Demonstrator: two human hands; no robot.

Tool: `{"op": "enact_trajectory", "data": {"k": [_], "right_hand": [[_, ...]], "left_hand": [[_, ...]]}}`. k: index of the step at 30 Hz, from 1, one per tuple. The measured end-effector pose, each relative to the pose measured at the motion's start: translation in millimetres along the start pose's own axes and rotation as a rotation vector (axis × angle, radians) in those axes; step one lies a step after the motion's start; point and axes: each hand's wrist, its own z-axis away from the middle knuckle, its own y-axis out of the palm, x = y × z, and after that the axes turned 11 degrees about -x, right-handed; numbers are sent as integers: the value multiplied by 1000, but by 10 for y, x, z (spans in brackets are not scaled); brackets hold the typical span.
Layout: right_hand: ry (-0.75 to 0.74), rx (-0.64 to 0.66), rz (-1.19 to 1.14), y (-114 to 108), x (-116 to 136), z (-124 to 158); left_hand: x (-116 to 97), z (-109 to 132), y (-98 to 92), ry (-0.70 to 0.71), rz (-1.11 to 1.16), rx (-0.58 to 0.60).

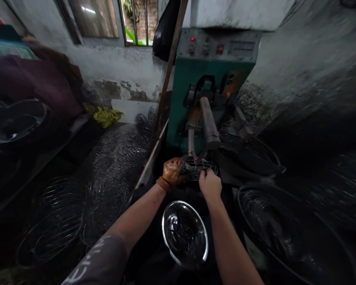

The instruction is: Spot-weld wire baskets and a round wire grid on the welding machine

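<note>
My left hand [172,171], in an orange-brown glove, is closed on the left side of a small wire frame [192,171]. My bare right hand [210,183] pinches the same frame at its right side. The frame sits right at the electrode tips of a green spot welding machine [178,114]; whether it touches both tips I cannot tell. Above it reaches the thick upper arm [209,122] of the machine, with a thinner lower arm [191,140] beside it. Below my hands, a shiny metal bowl [206,241] holds short dark wire pieces [184,235].
Heaps of bent wire frames [115,158] lie on the left. A large dark basin [255,237] with wire pieces stands at the right. A wooden board [150,158] edges the machine's left side. Yellow cloth [106,116] lies by the wall. A red lamp [192,38] glows on the control panel.
</note>
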Motion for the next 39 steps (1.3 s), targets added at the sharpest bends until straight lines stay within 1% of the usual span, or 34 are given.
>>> {"op": "enact_trajectory", "data": {"k": [4,7,9,11,12,13,15,17,21,25,27,29,31,32,33,34,36,39], "right_hand": [[-6,-15,-8,26,-10,-41],[-9,-9,-12,33,2,-42],[-9,-2,-17,30,5,-37],[-14,4,-20,26,-4,-40],[-12,7,-19,27,-16,-45],[-4,9,-18,29,-33,-54],[20,6,-26,39,-80,-77],[38,-3,-41,54,-133,-101],[39,-23,-42,94,-197,-138],[21,-45,-34,130,-220,-173],[17,-47,-32,116,-238,-175],[19,-29,-15,69,-242,-139],[25,-24,8,4,-199,-57],[16,-29,11,-27,-152,-4],[-5,-34,6,-53,-89,52],[-34,-32,-5,-73,-15,104],[-91,-6,-31,-92,137,176],[-85,17,-34,-95,261,175]], "left_hand": [[-24,-32,30,13,-10,-24],[10,31,33,6,11,-64],[50,98,14,-61,12,-60],[90,155,-22,-181,-27,-16],[104,171,-43,-221,-48,10],[113,178,-63,-232,-57,26],[114,166,-90,-175,-38,20],[101,134,-90,-105,-3,-10],[83,83,-27,-78,-2,-40],[88,102,-7,-48,-1,-48],[93,137,-27,-62,6,-57],[100,173,-52,-146,-11,-32],[109,194,-72,-262,-59,28],[114,197,-80,-298,-83,53],[120,196,-85,-303,-96,62],[126,192,-89,-281,-95,54],[141,183,-92,-207,-69,-3],[172,172,-74,-108,-20,-96]]}}
